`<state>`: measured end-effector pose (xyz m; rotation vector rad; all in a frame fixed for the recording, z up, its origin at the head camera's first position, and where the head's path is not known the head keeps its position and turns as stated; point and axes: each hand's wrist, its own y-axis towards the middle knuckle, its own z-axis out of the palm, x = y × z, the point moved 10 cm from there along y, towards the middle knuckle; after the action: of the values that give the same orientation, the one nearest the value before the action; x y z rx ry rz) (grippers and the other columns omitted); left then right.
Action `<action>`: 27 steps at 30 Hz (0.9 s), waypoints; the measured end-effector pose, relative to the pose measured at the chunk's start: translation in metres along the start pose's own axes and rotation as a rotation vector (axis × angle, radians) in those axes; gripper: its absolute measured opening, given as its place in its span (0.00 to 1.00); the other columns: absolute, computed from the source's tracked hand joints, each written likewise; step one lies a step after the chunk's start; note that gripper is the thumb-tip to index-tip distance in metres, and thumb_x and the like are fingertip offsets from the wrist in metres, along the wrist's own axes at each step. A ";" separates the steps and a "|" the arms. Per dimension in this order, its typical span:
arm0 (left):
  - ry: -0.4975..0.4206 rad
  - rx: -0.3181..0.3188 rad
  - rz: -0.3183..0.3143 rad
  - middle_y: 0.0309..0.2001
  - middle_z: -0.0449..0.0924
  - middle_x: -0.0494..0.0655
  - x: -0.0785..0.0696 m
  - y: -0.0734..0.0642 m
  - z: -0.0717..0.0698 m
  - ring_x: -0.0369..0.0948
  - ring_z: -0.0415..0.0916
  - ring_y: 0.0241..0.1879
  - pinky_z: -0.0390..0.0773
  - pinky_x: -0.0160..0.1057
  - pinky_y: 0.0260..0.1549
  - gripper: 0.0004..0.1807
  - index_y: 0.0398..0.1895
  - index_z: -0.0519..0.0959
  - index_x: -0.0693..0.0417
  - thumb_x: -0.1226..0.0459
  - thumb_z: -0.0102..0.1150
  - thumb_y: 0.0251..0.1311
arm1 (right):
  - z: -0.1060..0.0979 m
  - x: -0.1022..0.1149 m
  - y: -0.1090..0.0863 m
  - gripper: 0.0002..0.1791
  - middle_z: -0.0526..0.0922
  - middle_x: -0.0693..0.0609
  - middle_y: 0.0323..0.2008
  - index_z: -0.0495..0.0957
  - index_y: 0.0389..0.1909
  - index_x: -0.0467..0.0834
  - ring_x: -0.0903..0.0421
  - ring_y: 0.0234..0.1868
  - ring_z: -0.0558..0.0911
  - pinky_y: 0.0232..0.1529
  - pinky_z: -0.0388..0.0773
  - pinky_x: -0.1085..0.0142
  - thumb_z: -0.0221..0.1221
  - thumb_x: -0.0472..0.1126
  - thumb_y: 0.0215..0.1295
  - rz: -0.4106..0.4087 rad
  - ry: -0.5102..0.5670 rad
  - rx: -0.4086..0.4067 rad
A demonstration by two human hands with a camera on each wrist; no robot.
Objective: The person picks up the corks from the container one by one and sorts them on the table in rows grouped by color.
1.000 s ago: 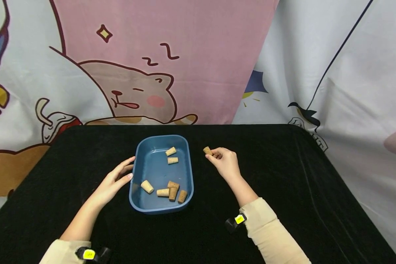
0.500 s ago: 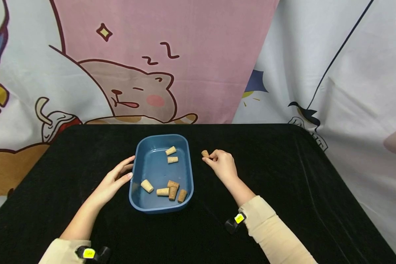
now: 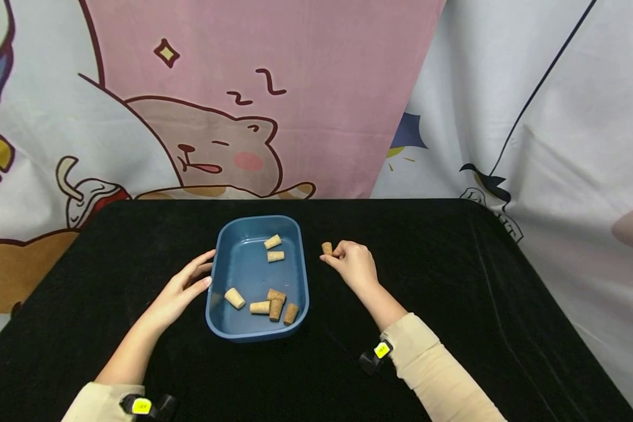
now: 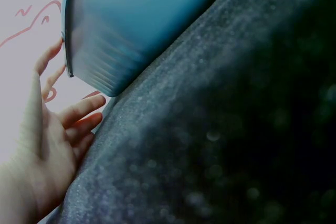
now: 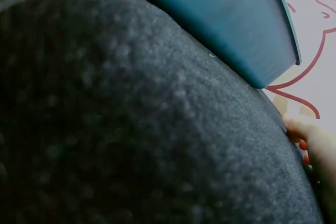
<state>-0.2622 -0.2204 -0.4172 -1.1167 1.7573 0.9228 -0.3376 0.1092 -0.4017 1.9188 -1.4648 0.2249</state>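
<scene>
Near the centre of the frame, the right hand [image 3: 354, 265] pinches a brown cork [image 3: 327, 248] between thumb and fingers, just beyond the right rim of a blue tray [image 3: 241, 266]. The cork is roughly upright (whether its base meets the black cloth [image 3: 453, 281], I cannot tell). On the tray's other side, left of centre, the left hand [image 3: 180, 290] touches the rim with its fingers extended and spread, gripping nothing. The two hands are well apart.

Inside the tray, two pale corks [image 3: 276, 256] lie near each other towards the upper right. A single pale cork [image 3: 234, 298] lies tilted at lower left, and at lower right another pale cork [image 3: 260, 308] sits beside three brown corks [image 3: 276, 310]. A cartoon-printed curtain [image 3: 337, 88] fills the upper frame.
</scene>
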 end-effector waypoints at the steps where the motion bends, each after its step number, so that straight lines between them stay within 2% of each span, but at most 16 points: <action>1: -0.001 0.000 -0.001 0.67 0.59 0.67 0.000 0.000 0.000 0.63 0.60 0.63 0.66 0.65 0.54 0.30 0.75 0.51 0.49 0.62 0.43 0.73 | 0.000 0.000 0.000 0.15 0.71 0.57 0.16 0.78 0.18 0.46 0.61 0.17 0.70 0.18 0.67 0.67 0.71 0.49 0.53 0.001 -0.001 0.004; 7: -0.003 0.006 -0.001 0.66 0.59 0.67 0.001 0.001 0.000 0.63 0.60 0.63 0.66 0.65 0.54 0.29 0.75 0.51 0.49 0.63 0.42 0.73 | -0.001 -0.002 0.001 0.15 0.74 0.56 0.18 0.78 0.21 0.45 0.61 0.19 0.72 0.21 0.70 0.67 0.71 0.51 0.52 0.027 -0.009 0.045; 11: -0.002 0.008 -0.002 0.66 0.59 0.67 0.001 0.001 0.000 0.64 0.60 0.63 0.66 0.65 0.54 0.29 0.75 0.51 0.49 0.63 0.42 0.73 | -0.009 0.003 0.002 0.15 0.75 0.56 0.20 0.80 0.24 0.44 0.59 0.22 0.72 0.23 0.72 0.66 0.72 0.51 0.51 0.022 0.005 0.030; 20: 0.000 0.004 -0.005 0.66 0.59 0.67 0.001 -0.001 0.000 0.64 0.60 0.63 0.66 0.66 0.54 0.29 0.75 0.51 0.49 0.62 0.42 0.73 | -0.034 0.042 0.000 0.13 0.77 0.54 0.24 0.82 0.30 0.40 0.60 0.24 0.74 0.24 0.74 0.67 0.72 0.46 0.52 -0.158 0.193 -0.062; 23: 0.001 0.004 -0.003 0.67 0.59 0.67 0.001 -0.001 0.000 0.63 0.60 0.63 0.66 0.66 0.54 0.29 0.75 0.51 0.48 0.62 0.42 0.73 | -0.038 0.057 -0.002 0.13 0.78 0.52 0.26 0.82 0.33 0.41 0.61 0.25 0.74 0.25 0.75 0.68 0.71 0.45 0.52 -0.203 0.233 -0.042; 27: -0.003 0.005 0.003 0.67 0.59 0.66 0.001 0.000 -0.001 0.63 0.59 0.64 0.66 0.66 0.54 0.29 0.75 0.51 0.48 0.62 0.42 0.73 | -0.038 0.077 -0.006 0.13 0.78 0.52 0.29 0.83 0.36 0.44 0.61 0.28 0.74 0.27 0.75 0.68 0.71 0.46 0.53 -0.236 0.255 0.024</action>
<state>-0.2621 -0.2213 -0.4177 -1.1099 1.7583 0.9207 -0.2950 0.0740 -0.3356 1.9799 -1.0645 0.3635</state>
